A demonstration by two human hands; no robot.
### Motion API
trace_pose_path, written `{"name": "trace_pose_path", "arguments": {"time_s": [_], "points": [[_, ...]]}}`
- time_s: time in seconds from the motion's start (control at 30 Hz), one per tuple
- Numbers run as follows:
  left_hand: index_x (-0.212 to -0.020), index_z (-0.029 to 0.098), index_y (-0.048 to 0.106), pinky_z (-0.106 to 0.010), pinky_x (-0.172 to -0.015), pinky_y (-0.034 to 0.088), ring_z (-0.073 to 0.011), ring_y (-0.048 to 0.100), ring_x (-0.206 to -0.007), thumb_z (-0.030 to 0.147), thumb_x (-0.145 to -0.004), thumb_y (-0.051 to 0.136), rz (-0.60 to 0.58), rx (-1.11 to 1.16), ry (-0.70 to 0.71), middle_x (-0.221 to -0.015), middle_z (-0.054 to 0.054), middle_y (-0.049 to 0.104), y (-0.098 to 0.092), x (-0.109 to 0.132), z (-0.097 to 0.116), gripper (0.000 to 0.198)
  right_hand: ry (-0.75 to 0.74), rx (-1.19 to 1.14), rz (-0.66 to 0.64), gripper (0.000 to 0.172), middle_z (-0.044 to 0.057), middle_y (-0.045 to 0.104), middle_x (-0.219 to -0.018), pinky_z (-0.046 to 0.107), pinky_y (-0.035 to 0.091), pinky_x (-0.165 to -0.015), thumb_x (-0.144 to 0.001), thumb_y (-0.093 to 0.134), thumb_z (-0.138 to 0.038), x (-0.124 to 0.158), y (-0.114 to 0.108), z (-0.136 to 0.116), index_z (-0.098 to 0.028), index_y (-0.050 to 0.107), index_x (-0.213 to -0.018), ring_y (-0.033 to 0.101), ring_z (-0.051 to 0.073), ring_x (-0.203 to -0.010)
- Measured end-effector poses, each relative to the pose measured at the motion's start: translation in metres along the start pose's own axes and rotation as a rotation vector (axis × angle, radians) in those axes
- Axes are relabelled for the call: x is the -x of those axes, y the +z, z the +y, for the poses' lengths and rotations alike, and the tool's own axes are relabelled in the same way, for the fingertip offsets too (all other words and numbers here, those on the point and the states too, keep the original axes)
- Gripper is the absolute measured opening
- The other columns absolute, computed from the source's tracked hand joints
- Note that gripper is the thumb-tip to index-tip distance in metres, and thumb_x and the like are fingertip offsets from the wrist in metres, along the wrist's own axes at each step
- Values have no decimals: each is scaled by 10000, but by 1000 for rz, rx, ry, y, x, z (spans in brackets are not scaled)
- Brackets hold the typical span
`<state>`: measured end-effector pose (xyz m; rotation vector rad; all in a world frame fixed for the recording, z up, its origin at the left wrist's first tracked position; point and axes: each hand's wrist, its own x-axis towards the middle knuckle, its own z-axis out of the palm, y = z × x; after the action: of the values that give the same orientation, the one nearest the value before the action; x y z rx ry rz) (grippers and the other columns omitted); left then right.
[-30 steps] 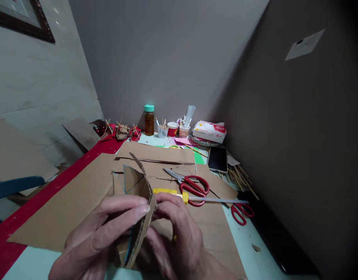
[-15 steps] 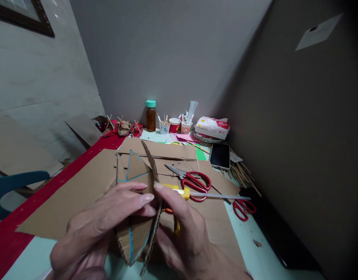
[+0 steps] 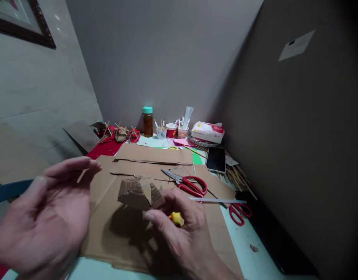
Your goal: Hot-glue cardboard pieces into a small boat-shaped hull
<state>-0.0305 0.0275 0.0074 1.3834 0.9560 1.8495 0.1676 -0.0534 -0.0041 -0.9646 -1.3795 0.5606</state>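
Observation:
My right hand grips a small folded cardboard shape by its right side, thumb in front. The shape has angled flaps and hovers over a large cardboard sheet, casting a shadow. At the left, my left hand is raised with the palm turned inward, fingers apart and nothing in it. Partly hidden behind my right hand lies a yellow glue gun, a translucent glue stick sticking out to the right. Red-handled scissors rest on the cardboard just beyond my right hand.
Second red-handled scissors lie at the right, beside a long black object. Farther back are a phone, wooden sticks, a tissue pack, paper cups and a bottle. Red crafts sit back left.
My left hand has let go of the cardboard and moved left, opening. The cardboard, held upright between both hands before, is now tipped over in my right hand. The view has shifted slightly.

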Motion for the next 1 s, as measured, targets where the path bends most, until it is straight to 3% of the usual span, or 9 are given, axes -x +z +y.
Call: {"name": "trace_pose_path", "arguments": {"time_s": [0.1,0.23,0.3,0.37,0.47,0.57,0.8,0.9,1.0], "points": [[-819,278,692,-299,-995,507,-141,572,-827,246,-920,596,129,238,-98,-752,84,622,7,-6,9,143,128,-73,15,93,-43,619,-634,169,468,-524,-825,739,-242,-1,-1,1,-189,662,-827,574,88,-541],[-845,269,686,-299,-892,518,-123,493,-695,228,-953,610,102,180,-140,-677,71,519,15,6,12,137,286,-244,-26,138,-26,656,-638,200,523,-524,-886,689,-323,0,0,0,-193,648,-869,655,119,-528],[-945,272,707,-295,-916,530,-140,559,-779,264,-939,643,64,119,-144,-746,54,591,19,19,10,65,329,-316,-20,171,-16,679,-660,209,559,-550,-908,684,-355,2,1,-1,-198,635,-861,692,131,-554],[-1176,297,671,-324,-1024,527,-203,630,-1067,360,-909,684,-83,1,-119,-1063,9,698,22,32,6,274,355,-371,17,180,-17,686,-665,204,574,-572,-915,695,-366,5,2,-5,-202,640,-862,706,130,-580],[-1439,321,498,-429,-1171,444,-310,492,-1398,518,-865,697,-360,-57,-28,-1472,-63,565,23,45,-1,639,385,-453,70,200,-4,710,-694,210,585,-581,-912,712,-396,8,3,-11,-206,660,-879,722,139,-624],[-1510,345,418,-447,-1157,458,-341,455,-1437,548,-831,724,-487,-118,70,-1564,-71,484,23,47,-8,771,410,-559,56,250,20,742,-731,219,588,-557,-910,714,-444,9,3,-16,-201,653,-904,737,156,-634],[-1551,329,363,-529,-1148,437,-382,508,-1386,620,-855,646,-497,-189,103,-1551,-110,498,33,45,8,806,596,-858,-123,385,-2,720,-657,128,465,-451,-856,757,-544,9,4,-29,-212,563,-861,633,74,-469],[-1530,353,405,-548,-1177,386,-386,492,-1397,657,-843,635,-475,-216,57,-1539,-81,515,35,43,20,785,580,-658,-168,430,-9,664,-618,127,413,-455,-836,744,-599,3,-3,-34,-193,604,-817,520,44,-449],[-1489,381,463,-506,-1189,379,-363,458,-1428,678,-835,630,-455,-256,63,-1532,-28,532,37,43,26,738,393,-444,-87,387,-26,581,-581,154,392,-493,-896,689,-552,-5,-12,-35,-181,643,-794,468,58,-493]]}}
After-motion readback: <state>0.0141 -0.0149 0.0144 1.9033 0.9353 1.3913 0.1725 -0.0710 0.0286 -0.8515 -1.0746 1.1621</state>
